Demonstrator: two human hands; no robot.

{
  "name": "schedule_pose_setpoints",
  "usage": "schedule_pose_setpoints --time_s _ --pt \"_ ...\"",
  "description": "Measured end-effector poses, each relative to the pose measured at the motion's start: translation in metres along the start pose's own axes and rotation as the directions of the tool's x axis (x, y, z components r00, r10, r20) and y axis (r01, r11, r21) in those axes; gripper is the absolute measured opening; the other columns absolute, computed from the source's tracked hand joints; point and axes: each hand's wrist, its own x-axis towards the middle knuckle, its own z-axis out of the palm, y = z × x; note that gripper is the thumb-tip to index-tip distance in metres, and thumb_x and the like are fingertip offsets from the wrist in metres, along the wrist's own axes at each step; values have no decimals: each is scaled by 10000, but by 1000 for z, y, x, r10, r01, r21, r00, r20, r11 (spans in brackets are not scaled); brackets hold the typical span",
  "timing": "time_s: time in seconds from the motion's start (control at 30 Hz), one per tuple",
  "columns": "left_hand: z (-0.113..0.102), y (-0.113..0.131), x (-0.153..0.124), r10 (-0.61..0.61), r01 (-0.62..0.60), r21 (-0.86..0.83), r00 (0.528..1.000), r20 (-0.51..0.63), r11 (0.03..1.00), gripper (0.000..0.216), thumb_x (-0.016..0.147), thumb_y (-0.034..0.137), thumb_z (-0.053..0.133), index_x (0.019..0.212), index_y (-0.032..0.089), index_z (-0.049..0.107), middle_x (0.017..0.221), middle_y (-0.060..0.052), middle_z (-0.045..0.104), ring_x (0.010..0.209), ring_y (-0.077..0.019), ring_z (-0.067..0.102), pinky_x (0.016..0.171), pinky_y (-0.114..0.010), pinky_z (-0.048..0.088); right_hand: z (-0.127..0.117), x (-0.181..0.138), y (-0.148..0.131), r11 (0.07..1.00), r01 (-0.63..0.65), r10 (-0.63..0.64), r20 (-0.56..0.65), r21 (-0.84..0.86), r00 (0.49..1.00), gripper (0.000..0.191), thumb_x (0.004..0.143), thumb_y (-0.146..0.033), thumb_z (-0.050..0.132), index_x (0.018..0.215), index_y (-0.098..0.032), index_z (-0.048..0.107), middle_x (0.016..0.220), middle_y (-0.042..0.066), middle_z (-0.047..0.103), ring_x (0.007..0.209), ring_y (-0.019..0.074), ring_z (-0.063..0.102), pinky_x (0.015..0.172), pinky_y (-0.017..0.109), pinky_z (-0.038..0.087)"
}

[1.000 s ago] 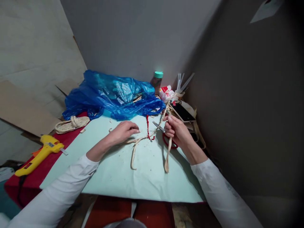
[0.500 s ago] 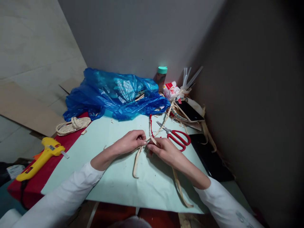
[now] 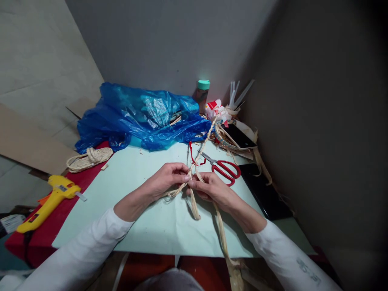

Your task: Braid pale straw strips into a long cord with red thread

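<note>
My left hand (image 3: 167, 179) and my right hand (image 3: 209, 188) meet above the pale green sheet (image 3: 142, 222), each pinching pale straw strips (image 3: 194, 202). The strips run up from my fingers as a braided cord (image 3: 203, 145) toward the clutter at the back. Loose strip ends hang down from my fingers, one trailing past the sheet's front edge. A short red thread (image 3: 191, 152) lies just behind my hands. Red-handled scissors (image 3: 224, 169) rest on the sheet, right of my right hand.
A crumpled blue plastic bag (image 3: 142, 119) fills the back. A yellow glue gun (image 3: 48, 202) and a coil of straw cord (image 3: 89, 158) lie on the red cloth at left. A green-capped bottle (image 3: 202, 92), a phone (image 3: 239, 136), glue sticks and packets crowd the back right corner.
My right hand let go of the scissors, which now lie on the sheet, and came left to meet my left hand. Both hands have taken up the strips and lifted them slightly.
</note>
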Motion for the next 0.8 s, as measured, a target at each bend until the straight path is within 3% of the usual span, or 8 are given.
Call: schedule_pose_setpoints --time_s 0.27,0.43,0.6,0.8 --pt "-3 4 -2 -124 125 -21 991 41 992 201 674 144 719 848 112 622 659 -20 619 544 -85 548 530 -187 383 -13 -4 0 995 -39 24 151 95 988 294 763 -387 707 786 -117 592 683 -14 570 439 19 257 416 217 98" --pt "1 0 1 -99 105 -143 994 49 984 158 719 178 715 817 111 612 617 19 529 498 -38 435 488 -162 314 -13 -6 -2 997 -20 10 127 77 992 319 753 -414 717 771 -137 558 601 -54 492 431 24 260 413 217 118" --pt "2 -3 5 -89 93 -157 996 31 983 167 779 247 688 790 109 594 593 42 459 424 -1 225 412 -168 132 -12 -6 -2 997 -19 11 95 76 995 345 719 -390 759 714 -163 500 510 -103 344 435 30 245 418 210 134" --pt "-1 -2 4 -96 89 -184 995 -32 979 166 767 236 703 811 110 603 575 64 390 434 -3 177 416 -179 95 -16 -9 -3 993 -81 73 94 86 993 327 737 -419 737 849 -150 588 561 -83 381 459 41 243 427 220 139"
